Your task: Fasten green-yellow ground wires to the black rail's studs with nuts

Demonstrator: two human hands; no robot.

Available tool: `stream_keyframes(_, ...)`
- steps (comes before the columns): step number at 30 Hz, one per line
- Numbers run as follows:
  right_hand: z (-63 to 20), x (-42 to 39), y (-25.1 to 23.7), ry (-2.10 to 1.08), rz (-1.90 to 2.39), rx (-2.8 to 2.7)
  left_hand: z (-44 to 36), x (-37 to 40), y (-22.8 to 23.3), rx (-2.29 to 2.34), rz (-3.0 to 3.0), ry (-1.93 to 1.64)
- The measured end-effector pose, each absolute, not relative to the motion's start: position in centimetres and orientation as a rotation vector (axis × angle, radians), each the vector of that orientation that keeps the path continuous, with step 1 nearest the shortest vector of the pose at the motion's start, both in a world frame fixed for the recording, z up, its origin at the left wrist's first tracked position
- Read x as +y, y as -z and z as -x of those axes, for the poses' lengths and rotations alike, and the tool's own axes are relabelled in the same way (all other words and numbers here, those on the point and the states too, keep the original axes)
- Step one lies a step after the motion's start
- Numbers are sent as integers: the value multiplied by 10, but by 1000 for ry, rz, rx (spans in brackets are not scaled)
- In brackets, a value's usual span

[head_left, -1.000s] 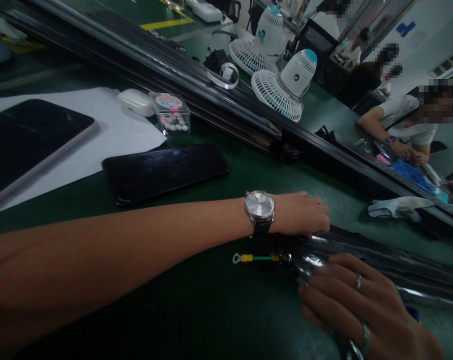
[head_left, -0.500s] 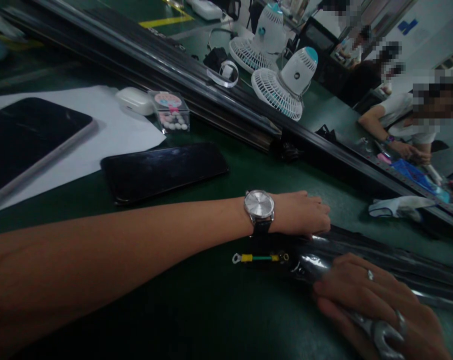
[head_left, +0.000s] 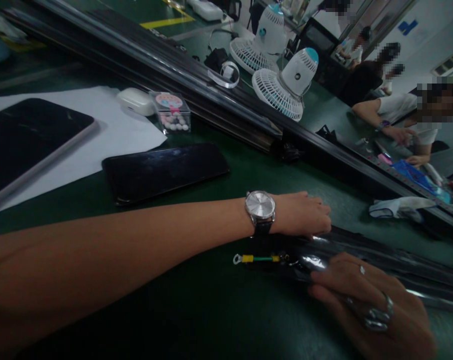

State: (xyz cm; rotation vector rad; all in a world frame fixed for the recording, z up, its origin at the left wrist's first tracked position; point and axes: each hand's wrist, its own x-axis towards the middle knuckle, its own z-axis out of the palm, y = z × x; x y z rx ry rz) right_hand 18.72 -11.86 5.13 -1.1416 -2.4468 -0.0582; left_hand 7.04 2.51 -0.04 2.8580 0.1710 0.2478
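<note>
Left hand [head_left: 303,215], watch at the wrist, lies palm down and uncurled on the near end of a long dark glossy strip [head_left: 380,255] on the green worktop [head_left: 249,175]; right hand [head_left: 372,300] presses flat on the same strip, gripping nothing. A green-yellow lead [head_left: 256,258] juts from the strip's end. The step appears to be smoothing or steadying; any further move calls for even pressure. Farther off, a clear box [head_left: 172,112] holds small pale beads.
</note>
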Motion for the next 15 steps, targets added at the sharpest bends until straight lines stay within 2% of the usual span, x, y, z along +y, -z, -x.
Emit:
stream_keyframes(7, -200, -118, -47, 65, 1084, -2515, -70, 26, -3, 174, -2879, -164)
stream_keyframes(15, -203, -123, -55, 47, 1034, -2549, -70, 26, 2, 151, -2881, -248)
